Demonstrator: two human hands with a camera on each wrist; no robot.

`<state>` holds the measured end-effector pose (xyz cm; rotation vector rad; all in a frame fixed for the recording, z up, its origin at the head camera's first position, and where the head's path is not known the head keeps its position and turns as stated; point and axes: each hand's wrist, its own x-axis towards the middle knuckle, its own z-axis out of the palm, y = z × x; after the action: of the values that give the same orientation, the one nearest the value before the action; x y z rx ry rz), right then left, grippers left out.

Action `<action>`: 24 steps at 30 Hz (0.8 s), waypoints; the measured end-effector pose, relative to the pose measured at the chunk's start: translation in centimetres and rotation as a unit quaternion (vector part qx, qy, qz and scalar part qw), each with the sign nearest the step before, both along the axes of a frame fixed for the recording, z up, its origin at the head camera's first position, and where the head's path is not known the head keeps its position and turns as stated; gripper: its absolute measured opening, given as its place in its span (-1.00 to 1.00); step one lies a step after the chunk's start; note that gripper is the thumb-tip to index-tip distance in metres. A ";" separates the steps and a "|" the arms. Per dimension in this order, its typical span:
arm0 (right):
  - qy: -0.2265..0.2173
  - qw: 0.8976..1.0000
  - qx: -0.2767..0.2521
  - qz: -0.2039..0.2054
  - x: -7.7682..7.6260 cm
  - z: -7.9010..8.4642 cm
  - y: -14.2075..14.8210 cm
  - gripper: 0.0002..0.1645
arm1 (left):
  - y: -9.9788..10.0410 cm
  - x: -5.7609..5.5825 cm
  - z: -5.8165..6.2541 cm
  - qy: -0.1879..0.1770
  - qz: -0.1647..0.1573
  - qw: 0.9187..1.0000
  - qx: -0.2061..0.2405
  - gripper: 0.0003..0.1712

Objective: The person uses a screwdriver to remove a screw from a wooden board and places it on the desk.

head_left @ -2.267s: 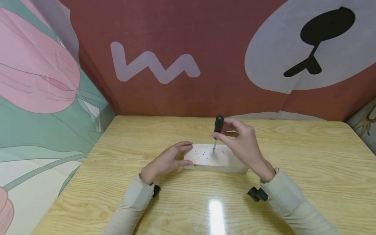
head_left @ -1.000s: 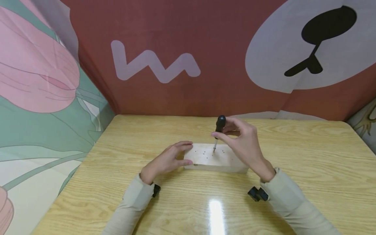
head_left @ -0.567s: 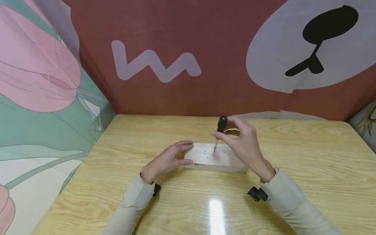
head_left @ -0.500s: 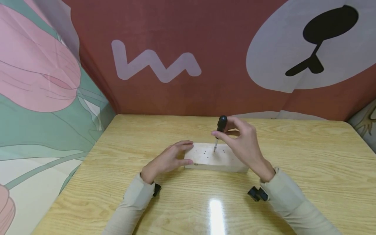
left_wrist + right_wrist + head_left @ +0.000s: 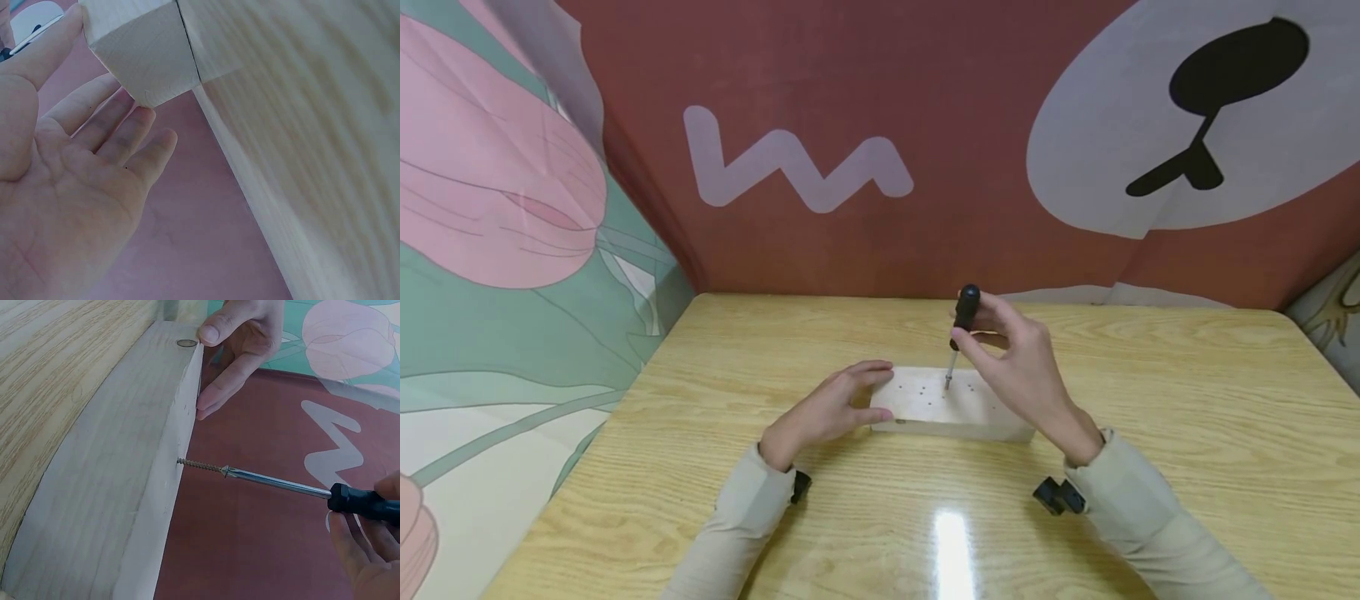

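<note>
A pale wooden block (image 5: 910,408) with several small holes in its top lies on the table. My left hand (image 5: 827,408) holds its left end, thumb at the near edge and fingers at the far edge; the left wrist view shows this hand (image 5: 81,169) from the palm side against the block's end (image 5: 150,56). My right hand (image 5: 1026,367) grips a black-handled screwdriver (image 5: 967,307) between thumb and fingers. In the right wrist view, the screwdriver (image 5: 275,481) meets the head of a long screw (image 5: 203,465), whose point is at the block's face, with most of its thread exposed.
The wood-grained table (image 5: 850,517) has a bright light reflection near its front. A red printed backdrop (image 5: 850,250) rises behind the table's far edge, and a floral one (image 5: 512,333) on the left. Small black devices (image 5: 1058,496) sit at both wrists.
The screwdriver's handle has tilted slightly to the right. My right thumb and fingers have shifted along and around the handle. The left hand and the block stay in place.
</note>
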<state>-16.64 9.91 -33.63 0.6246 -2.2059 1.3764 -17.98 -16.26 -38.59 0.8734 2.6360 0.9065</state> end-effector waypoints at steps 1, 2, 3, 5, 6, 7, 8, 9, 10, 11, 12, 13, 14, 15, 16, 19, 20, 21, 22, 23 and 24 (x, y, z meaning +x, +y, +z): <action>-0.002 1.000 -0.001 0.002 0.0 0.0 0.0 -0.53 | 0.0 0.0 0.0 -0.001 0.000 1.000 0.000 -0.28; -0.004 1.000 -0.001 0.004 0.0 0.0 0.0 -0.54 | 0.0 0.0 0.0 -0.001 0.000 1.000 0.001 -0.28; -0.002 1.000 0.000 0.004 0.0 0.0 -0.1 -0.55 | 0.0 0.0 0.0 -0.001 0.000 1.000 0.001 -0.28; 0.004 1.000 0.005 0.000 0.0 0.0 -0.1 -0.60 | 0.0 0.0 0.0 0.000 0.000 1.000 0.001 -0.29; 0.008 1.000 0.008 -0.003 0.0 0.0 -0.1 -0.62 | 0.0 0.0 0.0 0.001 -0.001 1.000 0.001 -0.29; 0.013 1.000 0.011 -0.006 -0.1 0.0 -0.1 -0.64 | 0.0 -0.1 0.0 0.001 0.000 1.000 0.001 -0.29; 0.017 1.000 0.014 -0.009 -0.1 0.0 -0.1 -0.66 | 0.0 -0.1 -0.1 0.000 0.001 1.000 0.001 -0.29; 0.022 1.000 0.016 -0.012 -0.1 0.0 -0.1 -0.67 | 0.1 -0.1 -0.1 -0.001 0.002 1.000 0.000 -0.29; 0.024 0.999 0.018 -0.014 -0.1 0.0 -0.1 -0.66 | 0.1 -0.1 -0.1 -0.002 0.003 1.000 0.000 -0.28; 0.026 0.999 0.019 -0.015 -0.1 0.0 -0.1 -0.66 | 0.1 -0.1 -0.1 0.000 0.003 1.000 -0.001 -0.29; 0.027 0.999 0.019 -0.014 -0.1 0.0 -0.1 -0.65 | 0.1 -0.1 -0.1 0.000 0.003 1.000 -0.001 -0.29; 0.026 0.999 0.019 -0.013 -0.1 0.0 0.0 -0.63 | 0.1 -0.1 -0.1 -0.001 0.003 1.000 -0.001 -0.28; 0.025 0.999 0.018 -0.013 -0.1 0.0 0.0 -0.60 | 0.0 -0.1 -0.1 -0.001 0.003 1.000 -0.001 -0.28; 0.023 1.000 0.017 -0.011 -0.1 0.0 0.0 -0.58 | 0.0 -0.1 -0.1 0.000 0.002 1.000 -0.001 -0.28; 0.021 1.000 0.015 -0.010 -0.1 0.0 0.0 -0.57 | 0.0 -0.1 -0.1 0.001 0.000 1.000 0.000 -0.28; 0.013 1.000 0.009 -0.007 0.0 0.0 0.0 -0.51 | 0.0 -0.1 -0.1 0.001 -0.001 1.000 0.001 -0.28; 0.011 1.000 0.007 -0.007 0.0 0.0 0.0 -0.51 | 0.0 -0.1 -0.1 0.000 -0.001 1.000 0.001 -0.28; 0.010 1.000 0.007 -0.005 0.0 0.0 0.0 -0.51 | 0.0 -0.1 -0.2 0.001 -0.001 1.000 0.002 -0.28; 0.010 1.000 0.008 -0.005 0.0 0.0 0.0 -0.52 | 0.0 -0.1 -0.2 0.002 -0.002 1.000 0.002 -0.29; 0.010 1.000 0.011 -0.005 0.0 0.0 0.0 -0.54 | 0.0 -0.1 -0.2 0.002 -0.001 1.000 0.003 -0.29; 0.011 1.000 0.012 -0.005 0.0 0.0 0.0 -0.56 | 0.0 -0.1 -0.2 0.002 -0.001 1.000 0.003 -0.29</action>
<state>-16.67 9.90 -33.64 0.6342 -2.2082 1.3324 -18.06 -16.28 -38.80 0.8798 2.6377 0.9122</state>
